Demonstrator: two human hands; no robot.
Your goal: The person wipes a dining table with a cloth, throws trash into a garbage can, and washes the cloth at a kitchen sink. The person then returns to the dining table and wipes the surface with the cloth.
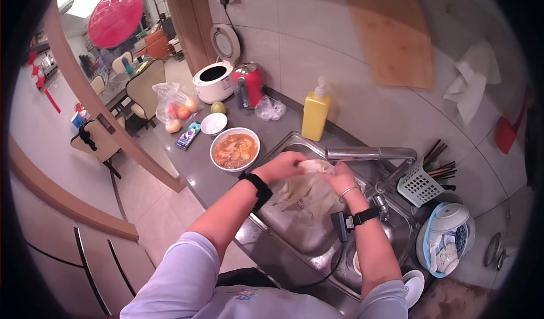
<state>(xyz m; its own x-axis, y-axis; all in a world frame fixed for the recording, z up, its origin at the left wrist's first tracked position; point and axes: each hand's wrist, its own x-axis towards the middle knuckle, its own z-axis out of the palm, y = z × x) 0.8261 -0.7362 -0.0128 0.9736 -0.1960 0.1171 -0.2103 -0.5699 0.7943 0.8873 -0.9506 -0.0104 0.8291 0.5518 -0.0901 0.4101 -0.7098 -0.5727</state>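
Your left hand and right hand pinch a pale cloth between them over the steel sink. The faucet spout ends near your right hand.

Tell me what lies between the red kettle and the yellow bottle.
In the head view, a crumpled plastic bag lies between the red kettle and yellow bottle, nearer the kettle.

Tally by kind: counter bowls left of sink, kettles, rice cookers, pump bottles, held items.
Bowls: 2 (small bowl, larger bowl)
Kettle: 1
Rice cooker: 1
Pump bottle: 1
Held: 1 (limp pale item, in left hand and right hand)
Total: 6
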